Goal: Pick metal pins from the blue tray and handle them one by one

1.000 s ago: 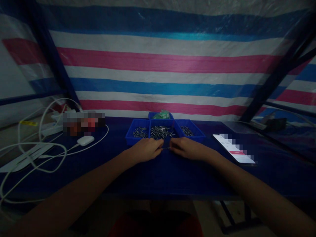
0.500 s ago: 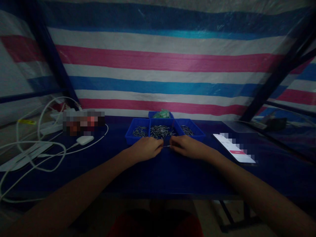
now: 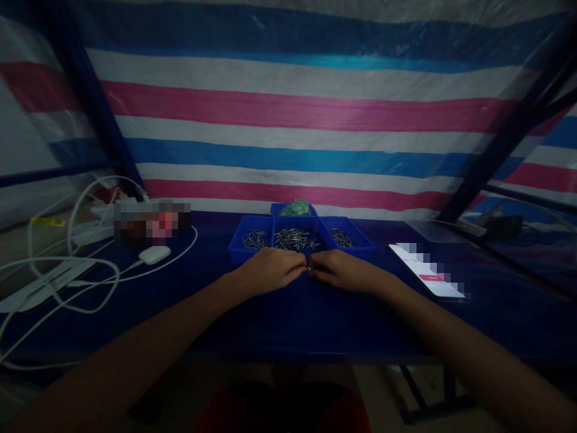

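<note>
My left hand (image 3: 276,269) and my right hand (image 3: 345,269) meet just in front of the blue bins, fingers pinched and fingertips nearly touching. Between them shows a small bright bit of a thin metal pin (image 3: 308,269); the fingers cover the rest. Right behind the hands, the middle blue bin (image 3: 300,222) holds a pile of slim shiny metal pins (image 3: 292,239). Similar pieces lie in the left bin (image 3: 238,231) and in the right bin (image 3: 360,234).
Behind the bins a smaller blue bin (image 3: 276,208) holds a green plastic bag (image 3: 296,208). To the right lies a phone (image 3: 424,270) with a lit screen. White cables (image 3: 115,282) and a white charger (image 3: 154,255) occupy the table's left. A striped sheet hangs behind.
My left hand has moved slightly right toward my right hand, closing the gap where more of the thin metal pin showed. My right hand has hardly moved.
</note>
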The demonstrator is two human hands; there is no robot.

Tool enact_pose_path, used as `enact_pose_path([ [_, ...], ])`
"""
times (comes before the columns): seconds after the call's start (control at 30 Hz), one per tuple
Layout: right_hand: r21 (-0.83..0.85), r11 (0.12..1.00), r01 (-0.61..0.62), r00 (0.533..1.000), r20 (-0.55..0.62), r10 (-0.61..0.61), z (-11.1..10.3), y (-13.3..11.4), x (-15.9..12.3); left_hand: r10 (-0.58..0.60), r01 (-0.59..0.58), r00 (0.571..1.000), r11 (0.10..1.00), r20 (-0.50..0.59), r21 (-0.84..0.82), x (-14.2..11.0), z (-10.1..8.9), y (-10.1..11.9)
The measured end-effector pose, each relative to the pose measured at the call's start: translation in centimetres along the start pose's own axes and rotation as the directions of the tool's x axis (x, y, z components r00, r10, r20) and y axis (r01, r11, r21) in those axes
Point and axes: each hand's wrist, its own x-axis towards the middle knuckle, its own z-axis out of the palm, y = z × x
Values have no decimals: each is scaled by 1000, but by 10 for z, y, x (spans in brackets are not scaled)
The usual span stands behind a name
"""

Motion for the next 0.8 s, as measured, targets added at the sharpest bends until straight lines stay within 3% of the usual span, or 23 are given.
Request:
enact_pose_path([
  [0.13, -1, 1000, 17, 1000, 9, -17, 0, 0, 0, -16, 16, 1000, 1000, 21, 4, 0, -1, 1],
  [0.4, -35, 999, -25, 1000, -20, 24, -7, 1, -2, -174, 164, 979, 982, 111, 90, 0, 0, -3],
  [0.8, -17, 1000, 16, 998, -60, -17, -10, -7, -2, -151, 136, 975, 986, 161, 99, -2, 5, -4],
])
